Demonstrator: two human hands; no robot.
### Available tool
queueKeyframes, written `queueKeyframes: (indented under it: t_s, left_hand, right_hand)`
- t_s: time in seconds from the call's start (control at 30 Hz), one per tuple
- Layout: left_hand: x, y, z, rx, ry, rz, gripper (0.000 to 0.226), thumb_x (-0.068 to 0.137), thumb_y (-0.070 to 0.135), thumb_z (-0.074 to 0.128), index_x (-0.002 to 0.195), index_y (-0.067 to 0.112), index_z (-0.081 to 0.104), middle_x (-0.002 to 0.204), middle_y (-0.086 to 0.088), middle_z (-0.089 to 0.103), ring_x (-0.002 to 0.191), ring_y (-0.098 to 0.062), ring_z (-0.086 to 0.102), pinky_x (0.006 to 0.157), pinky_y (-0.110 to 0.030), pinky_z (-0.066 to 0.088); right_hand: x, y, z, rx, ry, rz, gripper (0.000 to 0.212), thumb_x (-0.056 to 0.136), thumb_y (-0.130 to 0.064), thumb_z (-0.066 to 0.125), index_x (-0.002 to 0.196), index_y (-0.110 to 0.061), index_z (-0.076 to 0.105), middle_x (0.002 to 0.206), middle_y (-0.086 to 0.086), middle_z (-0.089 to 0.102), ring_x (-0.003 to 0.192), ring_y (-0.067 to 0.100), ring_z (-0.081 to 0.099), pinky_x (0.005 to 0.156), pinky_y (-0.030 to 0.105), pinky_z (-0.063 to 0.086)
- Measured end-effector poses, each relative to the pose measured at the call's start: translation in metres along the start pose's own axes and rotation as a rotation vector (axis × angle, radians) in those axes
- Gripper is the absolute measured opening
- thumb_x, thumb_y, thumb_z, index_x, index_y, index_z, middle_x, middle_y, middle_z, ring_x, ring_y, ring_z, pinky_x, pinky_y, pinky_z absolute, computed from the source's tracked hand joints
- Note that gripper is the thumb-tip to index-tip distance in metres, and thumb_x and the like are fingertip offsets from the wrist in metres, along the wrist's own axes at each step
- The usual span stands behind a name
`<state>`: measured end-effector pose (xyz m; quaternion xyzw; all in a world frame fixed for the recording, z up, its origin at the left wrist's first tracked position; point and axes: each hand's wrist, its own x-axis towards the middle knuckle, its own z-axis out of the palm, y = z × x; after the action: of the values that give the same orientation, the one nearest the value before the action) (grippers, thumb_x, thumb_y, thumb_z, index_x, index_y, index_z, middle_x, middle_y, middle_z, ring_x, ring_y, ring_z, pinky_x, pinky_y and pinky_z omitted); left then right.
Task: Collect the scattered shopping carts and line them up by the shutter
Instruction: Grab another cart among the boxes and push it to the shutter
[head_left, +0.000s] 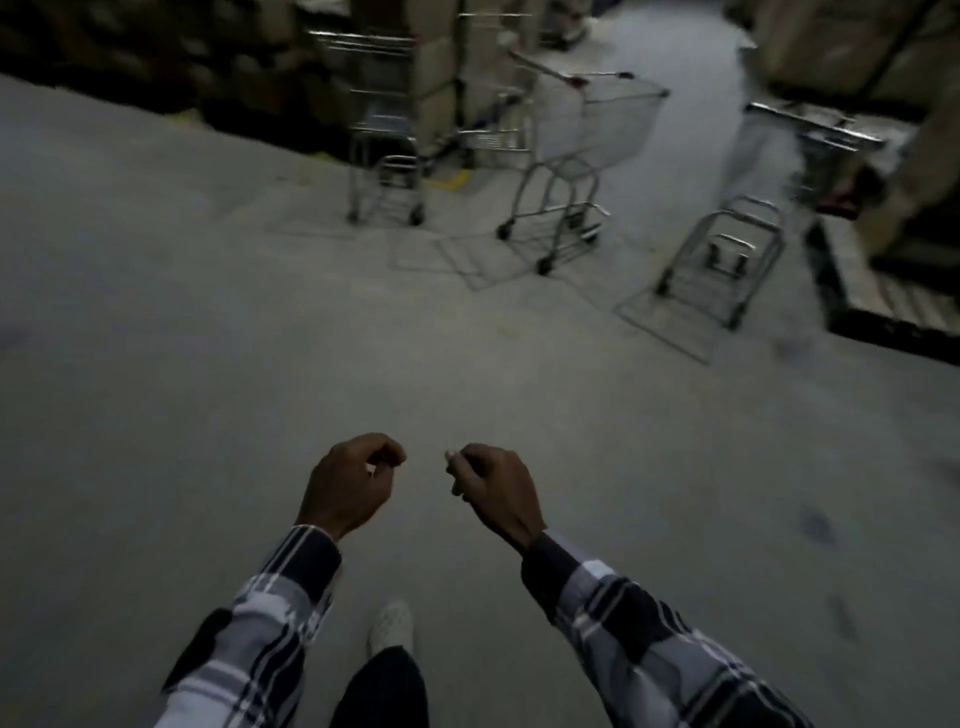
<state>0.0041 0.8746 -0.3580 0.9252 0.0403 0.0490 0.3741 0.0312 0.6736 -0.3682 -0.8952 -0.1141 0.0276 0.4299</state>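
Three metal shopping carts stand apart on the grey concrete floor ahead. The left cart is next to stacked boxes. The middle cart has a red-tipped handle and stands at an angle. The right cart is tilted in view, with its basket near the right edge. My left hand and my right hand hang in front of me, well short of the carts, with fingers loosely curled and nothing in them. I see no shutter in this dim, blurred view.
Stacked cardboard boxes rise behind the left cart. A wooden pallet with goods lies at the right. A brighter aisle runs away behind the carts. My shoe is on the floor below my hands.
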Motion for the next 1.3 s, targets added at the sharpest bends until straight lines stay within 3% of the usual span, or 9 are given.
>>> queueKeyframes:
  t_s: [0.17, 0.37, 0.6, 0.87, 1.13, 1.3]
  left_hand:
    - [0.176, 0.022, 0.077, -0.019, -0.207, 0.121, 0.036, 0.081, 0.001, 0.061, 0.083, 0.037, 0.065, 0.085, 0.016, 0.070, 0.079, -0.008, 0.067, 0.074, -0.035, 0.058]
    - [0.370, 0.071, 0.122, 0.010, -0.338, 0.271, 0.011, 0.088, 0.019, 0.066, 0.094, 0.027, 0.071, 0.091, 0.010, 0.073, 0.080, -0.009, 0.068, 0.074, -0.030, 0.056]
    - [0.571, 0.139, 0.144, 0.302, -0.480, 0.502, 0.020, 0.096, 0.030, 0.055, 0.110, 0.027, 0.068, 0.105, 0.006, 0.071, 0.093, -0.015, 0.065, 0.076, -0.030, 0.051]
    - [0.823, 0.182, 0.207, 0.298, -0.383, 0.477, 0.020, 0.097, 0.032, 0.054, 0.111, 0.026, 0.068, 0.103, 0.008, 0.071, 0.091, -0.014, 0.065, 0.074, -0.031, 0.050]
    - [1.031, 0.199, 0.219, 0.206, -0.251, 0.345, 0.017, 0.093, 0.031, 0.059, 0.106, 0.026, 0.070, 0.100, 0.009, 0.072, 0.091, -0.013, 0.067, 0.074, -0.031, 0.051]
    - [1.175, 0.180, 0.227, 0.132, -0.194, 0.306, 0.019, 0.087, 0.035, 0.056, 0.099, 0.029, 0.070, 0.094, 0.009, 0.072, 0.086, -0.017, 0.068, 0.075, -0.037, 0.055]
  right_hand:
    - [0.125, 0.075, -0.064, -0.126, 0.170, 0.097, 0.043, 0.094, -0.049, 0.048, 0.067, -0.019, 0.064, 0.062, -0.008, 0.067, 0.055, 0.008, 0.060, 0.058, 0.036, 0.051]
    - [0.291, 0.130, -0.124, -0.332, 0.255, 0.171, 0.030, 0.093, -0.048, 0.048, 0.091, -0.026, 0.069, 0.067, -0.006, 0.069, 0.061, 0.016, 0.064, 0.057, 0.034, 0.052]
    - [0.467, 0.166, -0.189, -0.386, 0.330, 0.137, 0.017, 0.093, -0.036, 0.056, 0.094, -0.025, 0.068, 0.068, -0.002, 0.069, 0.061, 0.023, 0.063, 0.051, 0.033, 0.047]
    - [0.719, 0.250, -0.261, -0.385, 0.390, 0.056, 0.019, 0.091, -0.036, 0.061, 0.089, -0.021, 0.072, 0.064, -0.002, 0.067, 0.057, 0.022, 0.062, 0.048, 0.028, 0.041]
    - [0.959, 0.262, -0.325, -0.342, 0.363, -0.019, 0.019, 0.089, -0.037, 0.060, 0.083, -0.022, 0.071, 0.064, -0.003, 0.066, 0.059, 0.020, 0.062, 0.053, 0.026, 0.035]
    - [1.114, 0.278, -0.335, -0.401, 0.311, -0.076, 0.022, 0.089, -0.037, 0.061, 0.082, -0.019, 0.072, 0.064, -0.003, 0.067, 0.058, 0.021, 0.061, 0.052, 0.027, 0.042]
